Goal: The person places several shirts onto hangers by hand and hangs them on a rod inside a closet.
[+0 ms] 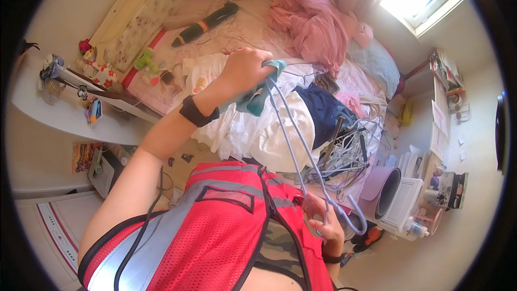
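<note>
My left hand (pixel 247 68) is raised over the bed, closed around a bunched teal cloth (pixel 255 103). From that hand a pale blue-grey clothes hanger (pixel 294 133) runs down towards my body, its narrow end against the cloth. My right hand (pixel 329 224), low by my vest, has its fingers around the hanger near its neck. The hook points off to the right. Below the hanger lie white garments (pixel 278 137) and a navy garment (pixel 311 109), heaped on the bed. My left hand hides part of the cloth.
Right of the clothes is a tangled pile of hangers (pixel 347 153). A pink blanket (pixel 307 24), a light blue pillow (pixel 373 62) and a dark green long object (pixel 206 25) are on the bed. A rolled mat (pixel 377 192) stands at the right. A white shelf (pixel 72 119) curves along the left.
</note>
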